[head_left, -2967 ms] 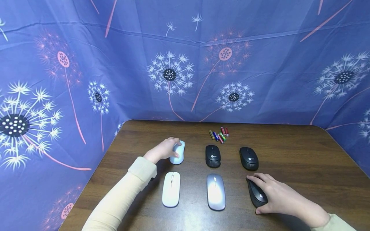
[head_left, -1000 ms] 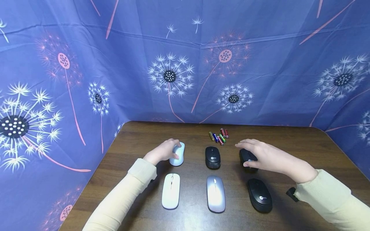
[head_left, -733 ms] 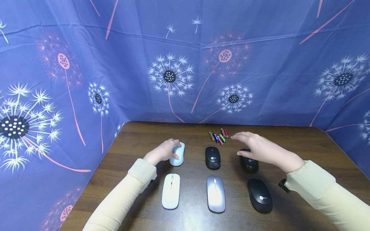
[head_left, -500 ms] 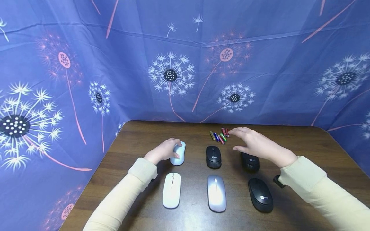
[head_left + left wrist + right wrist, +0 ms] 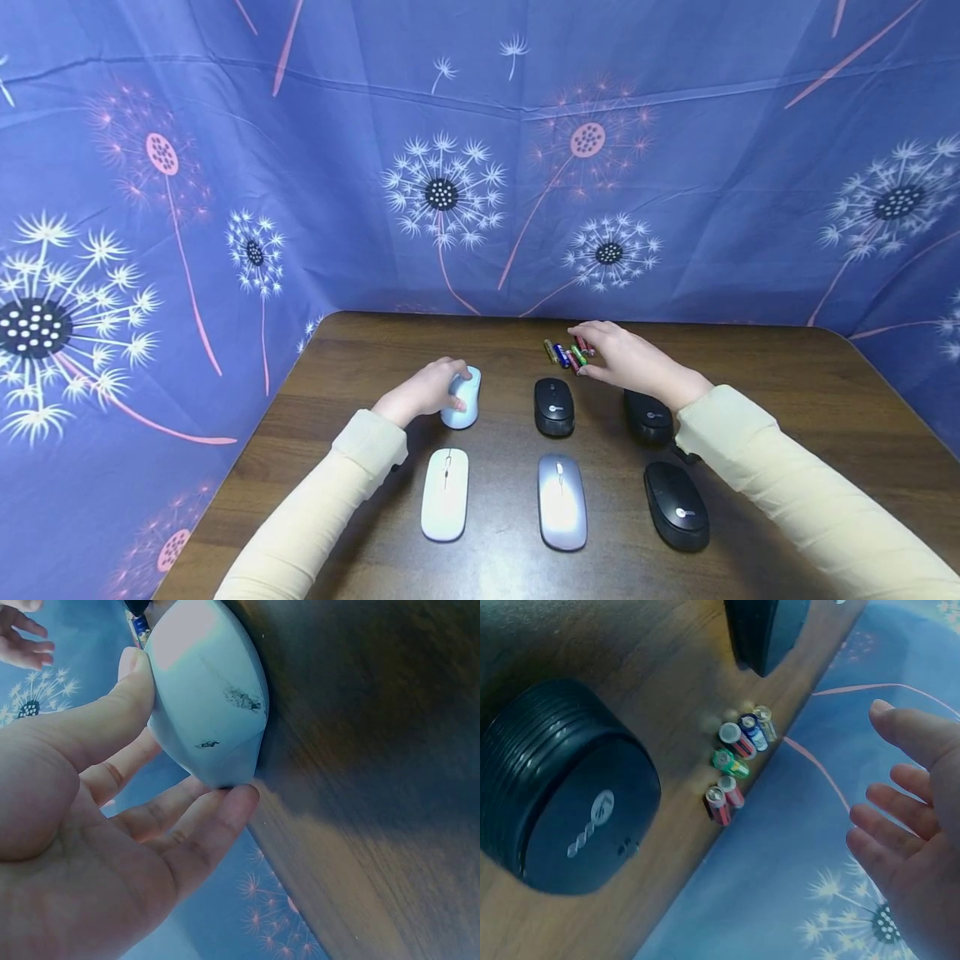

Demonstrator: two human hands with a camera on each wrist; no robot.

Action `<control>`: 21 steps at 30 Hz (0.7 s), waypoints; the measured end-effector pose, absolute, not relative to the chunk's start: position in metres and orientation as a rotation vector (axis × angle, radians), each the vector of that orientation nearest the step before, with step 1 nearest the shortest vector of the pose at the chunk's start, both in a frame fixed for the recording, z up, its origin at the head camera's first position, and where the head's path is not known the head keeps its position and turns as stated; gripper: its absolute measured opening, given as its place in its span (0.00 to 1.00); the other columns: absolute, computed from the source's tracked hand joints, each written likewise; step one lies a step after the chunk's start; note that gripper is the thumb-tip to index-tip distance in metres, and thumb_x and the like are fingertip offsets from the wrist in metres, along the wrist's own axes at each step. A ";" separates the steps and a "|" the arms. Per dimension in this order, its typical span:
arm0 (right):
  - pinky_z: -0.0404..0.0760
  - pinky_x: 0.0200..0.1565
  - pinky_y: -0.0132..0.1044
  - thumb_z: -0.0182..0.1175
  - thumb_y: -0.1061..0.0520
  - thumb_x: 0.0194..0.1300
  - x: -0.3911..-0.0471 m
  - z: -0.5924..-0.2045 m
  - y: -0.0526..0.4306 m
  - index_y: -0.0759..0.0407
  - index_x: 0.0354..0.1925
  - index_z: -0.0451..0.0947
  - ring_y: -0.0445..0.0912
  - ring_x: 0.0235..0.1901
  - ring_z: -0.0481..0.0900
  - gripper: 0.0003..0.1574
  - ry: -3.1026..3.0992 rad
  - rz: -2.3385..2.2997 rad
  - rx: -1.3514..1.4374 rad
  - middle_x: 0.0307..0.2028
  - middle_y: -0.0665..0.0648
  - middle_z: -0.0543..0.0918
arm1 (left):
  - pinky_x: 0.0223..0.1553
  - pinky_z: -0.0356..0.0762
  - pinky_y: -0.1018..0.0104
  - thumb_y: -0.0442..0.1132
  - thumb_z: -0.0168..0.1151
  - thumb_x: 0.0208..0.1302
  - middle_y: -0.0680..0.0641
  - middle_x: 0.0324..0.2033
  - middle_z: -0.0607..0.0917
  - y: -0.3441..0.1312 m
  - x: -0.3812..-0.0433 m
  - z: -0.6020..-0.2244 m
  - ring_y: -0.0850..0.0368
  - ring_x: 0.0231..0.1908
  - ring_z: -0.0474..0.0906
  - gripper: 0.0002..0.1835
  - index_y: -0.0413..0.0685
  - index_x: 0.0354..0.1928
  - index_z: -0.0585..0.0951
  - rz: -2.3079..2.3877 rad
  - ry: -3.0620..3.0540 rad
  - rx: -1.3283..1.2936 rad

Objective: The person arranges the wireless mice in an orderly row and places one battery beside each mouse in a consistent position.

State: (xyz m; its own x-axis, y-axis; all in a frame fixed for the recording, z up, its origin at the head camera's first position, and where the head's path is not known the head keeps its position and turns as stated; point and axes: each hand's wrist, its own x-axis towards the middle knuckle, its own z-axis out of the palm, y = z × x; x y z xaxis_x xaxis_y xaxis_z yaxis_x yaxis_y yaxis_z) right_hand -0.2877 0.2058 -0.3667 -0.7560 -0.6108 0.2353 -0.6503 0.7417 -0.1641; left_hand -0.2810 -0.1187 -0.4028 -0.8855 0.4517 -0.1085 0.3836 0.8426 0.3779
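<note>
Now my left hand grips a pale-blue mouse; my right hand hovers, relaxed, near batteries; a black mouse bears blurred lettering.

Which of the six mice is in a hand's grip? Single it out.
The light blue mouse, gripped by the left hand. No hand holds the white mouse, the grey mouse or the three black mice.
</note>
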 end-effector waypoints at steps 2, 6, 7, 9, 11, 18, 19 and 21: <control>0.74 0.54 0.52 0.70 0.56 0.54 -0.292 -0.371 0.203 0.67 0.60 0.69 0.58 0.56 0.73 0.38 -2.758 0.346 1.027 0.57 0.66 0.74 | 0.59 0.69 0.55 0.39 0.71 0.51 0.40 0.55 0.76 -0.118 -0.282 -0.403 0.45 0.58 0.71 0.25 0.44 0.53 0.77 0.517 2.829 0.644; 0.74 0.55 0.52 0.70 0.59 0.53 -0.302 -0.377 0.200 0.70 0.59 0.70 0.59 0.56 0.73 0.37 -2.730 0.341 1.068 0.57 0.68 0.74 | 0.60 0.68 0.56 0.39 0.71 0.52 0.40 0.55 0.76 -0.118 -0.282 -0.403 0.45 0.59 0.70 0.25 0.44 0.53 0.77 0.513 2.830 0.639; 0.74 0.55 0.52 0.70 0.59 0.53 -0.304 -0.378 0.199 0.70 0.59 0.69 0.59 0.56 0.73 0.37 -2.730 0.344 1.074 0.57 0.68 0.74 | 0.60 0.68 0.56 0.39 0.71 0.52 0.40 0.55 0.76 -0.118 -0.282 -0.403 0.45 0.59 0.70 0.25 0.44 0.53 0.77 0.512 2.830 0.639; 0.73 0.55 0.52 0.70 0.60 0.53 -0.308 -0.381 0.198 0.70 0.59 0.69 0.60 0.56 0.72 0.37 -2.733 0.349 1.080 0.57 0.68 0.74 | 0.59 0.68 0.56 0.39 0.71 0.52 0.40 0.55 0.76 -0.118 -0.281 -0.402 0.45 0.59 0.70 0.25 0.44 0.53 0.77 0.510 2.831 0.642; 0.73 0.55 0.52 0.70 0.60 0.53 -0.312 -0.384 0.197 0.70 0.59 0.69 0.60 0.56 0.72 0.37 -2.741 0.352 1.078 0.57 0.68 0.74 | 0.59 0.68 0.55 0.39 0.71 0.51 0.40 0.55 0.76 -0.118 -0.281 -0.402 0.45 0.59 0.70 0.25 0.44 0.53 0.77 0.512 2.832 0.645; 0.73 0.55 0.52 0.68 0.61 0.56 -0.323 -0.393 0.194 0.70 0.60 0.68 0.61 0.57 0.71 0.36 -2.781 0.351 1.066 0.58 0.69 0.72 | 0.58 0.69 0.55 0.38 0.71 0.51 0.40 0.55 0.76 -0.118 -0.280 -0.401 0.45 0.58 0.70 0.25 0.43 0.52 0.77 0.527 2.825 0.636; 0.72 0.56 0.53 0.67 0.61 0.56 -0.325 -0.394 0.194 0.70 0.61 0.68 0.61 0.57 0.71 0.36 -2.788 0.359 1.060 0.58 0.69 0.72 | 0.58 0.69 0.55 0.38 0.71 0.51 0.39 0.55 0.76 -0.118 -0.280 -0.401 0.45 0.58 0.70 0.25 0.43 0.53 0.77 0.528 2.824 0.633; 0.71 0.57 0.53 0.67 0.61 0.57 -0.328 -0.396 0.193 0.70 0.61 0.67 0.61 0.58 0.70 0.36 -2.806 0.374 1.043 0.59 0.69 0.71 | 0.58 0.69 0.55 0.38 0.71 0.51 0.39 0.55 0.75 -0.118 -0.280 -0.401 0.45 0.58 0.70 0.25 0.43 0.53 0.77 0.529 2.824 0.631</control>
State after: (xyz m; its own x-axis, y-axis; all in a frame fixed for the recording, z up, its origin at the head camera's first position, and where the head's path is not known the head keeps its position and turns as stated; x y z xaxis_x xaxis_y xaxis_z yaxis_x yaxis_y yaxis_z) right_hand -0.3281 0.1926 -0.3963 -0.7540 -0.6251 0.2016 -0.6561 0.7313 -0.1865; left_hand -0.2796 -0.1178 -0.4006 -0.8888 0.4437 -0.1144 0.3721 0.8447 0.3848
